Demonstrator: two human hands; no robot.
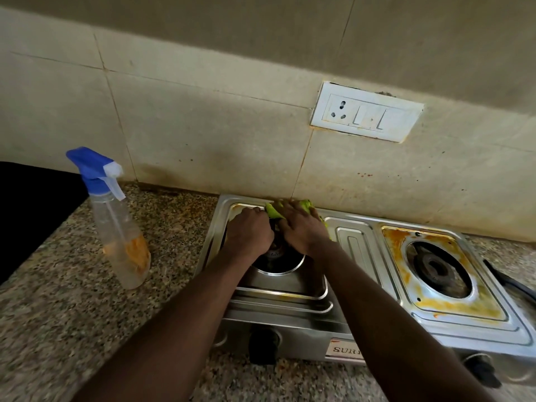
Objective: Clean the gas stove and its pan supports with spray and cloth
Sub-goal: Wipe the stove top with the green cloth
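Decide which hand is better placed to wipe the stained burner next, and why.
Probably right: the right hand lies on the cloth, on the side nearer the stained burner; the left hand is farther away.

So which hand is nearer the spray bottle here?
Left. The left hand is over the left burner, on the side facing the spray bottle; the right hand rests on the green cloth, farther away.

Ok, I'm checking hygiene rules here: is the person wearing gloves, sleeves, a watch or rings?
No. The left forearm and right forearm are bare as far up as the frame shows, with no sleeve edge in view. The left hand and right hand are ungloved, and neither wrist carries a watch or bracelet. No ring shows on the visible fingers; some are hidden.
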